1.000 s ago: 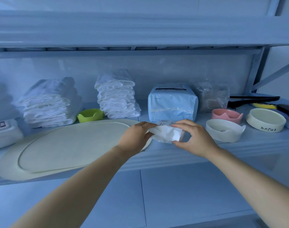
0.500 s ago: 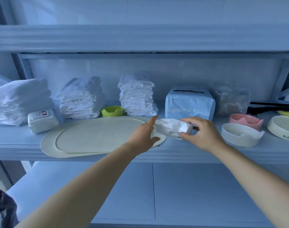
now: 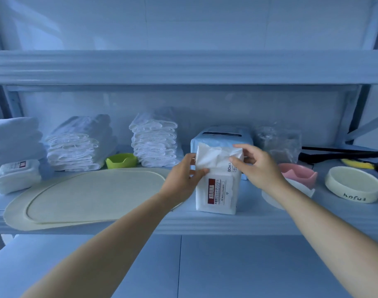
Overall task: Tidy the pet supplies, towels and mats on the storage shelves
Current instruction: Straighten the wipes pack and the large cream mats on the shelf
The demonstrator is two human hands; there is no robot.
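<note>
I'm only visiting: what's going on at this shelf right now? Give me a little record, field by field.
Held item: white plastic wet-wipe pack with red label, upright on the blue shelf
Hands: left hand grips its upper left edge; right hand grips its upper right corner
Behind it: pale blue soft package
To its left: cream oval mat, small green bowl, stack of folded white towels
To its right: pink bowl, cream round bowl

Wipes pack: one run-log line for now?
state: wipes pack upright on shelf | left hand: grips pack | right hand: grips pack | behind: blue package
</note>
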